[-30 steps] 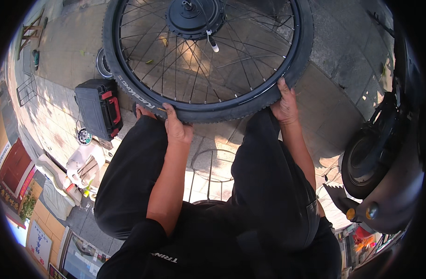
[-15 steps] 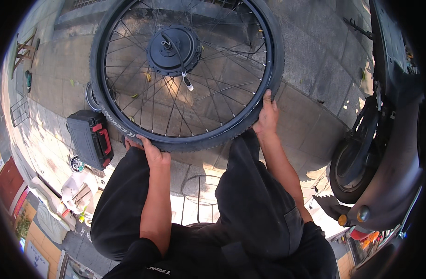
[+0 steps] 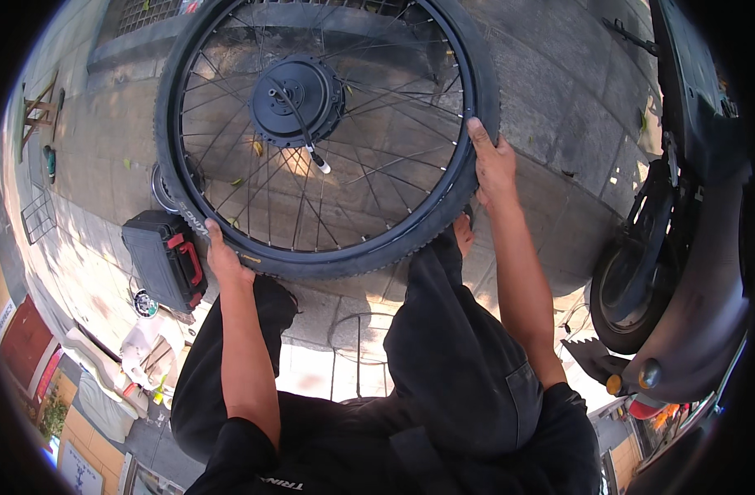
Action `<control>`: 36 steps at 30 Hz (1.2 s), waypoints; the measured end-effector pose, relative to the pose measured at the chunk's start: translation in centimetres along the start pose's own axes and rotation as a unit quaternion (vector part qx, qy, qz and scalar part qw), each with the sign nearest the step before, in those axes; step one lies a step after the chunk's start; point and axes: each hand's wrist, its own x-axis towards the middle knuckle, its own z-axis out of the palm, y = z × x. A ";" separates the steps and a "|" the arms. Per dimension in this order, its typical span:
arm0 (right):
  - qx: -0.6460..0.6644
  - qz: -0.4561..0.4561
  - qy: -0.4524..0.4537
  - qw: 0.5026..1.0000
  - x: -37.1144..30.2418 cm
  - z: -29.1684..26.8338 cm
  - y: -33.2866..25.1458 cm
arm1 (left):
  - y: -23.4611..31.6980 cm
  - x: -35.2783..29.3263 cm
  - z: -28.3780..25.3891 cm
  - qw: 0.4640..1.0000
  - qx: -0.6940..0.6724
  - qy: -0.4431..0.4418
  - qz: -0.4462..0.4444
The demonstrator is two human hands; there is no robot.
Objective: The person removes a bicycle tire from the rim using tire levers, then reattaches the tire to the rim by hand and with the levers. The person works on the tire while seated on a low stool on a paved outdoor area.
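Observation:
A spoked bicycle wheel (image 3: 336, 266) with a black tyre is held up in front of my knees. At its centre is a dark round hub motor (image 3: 297, 101), from which a short black cable with a white-tipped connector (image 3: 320, 163) hangs. My left hand (image 3: 227, 254) is closed round the tyre at the lower left, thumb on the sidewall. On the right side my right hand (image 3: 494, 169) grips the tyre, its thumb lying at the rim. The fingers of both hands are partly hidden behind the tyre.
Left of the wheel, a black tool case (image 3: 161, 257) with red latches stands on the paving. A round metal ring (image 3: 164, 191) lies partly behind the tyre. A drill-like tool (image 3: 49, 163) is farther left. On the right a dark scooter (image 3: 682, 280) is parked.
The wheel has turned clockwise and shifted slightly left, its hub sitting lower. My left hand has moved left and up along the tyre; my right hand is higher and farther right.

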 end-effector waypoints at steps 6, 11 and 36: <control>0.043 0.013 0.001 0.999 0.8 -0.1 0.9 | 0.9 -0.8 1.7 0.999 0.010 0.001 -0.031; -0.016 0.049 -0.069 0.996 3.3 -0.8 -1.9 | 1.5 0.3 0.9 0.999 0.009 -0.043 -0.029; -0.245 0.001 -0.078 0.966 13.0 5.4 -11.4 | 10.5 7.6 3.7 0.992 0.108 -0.059 0.021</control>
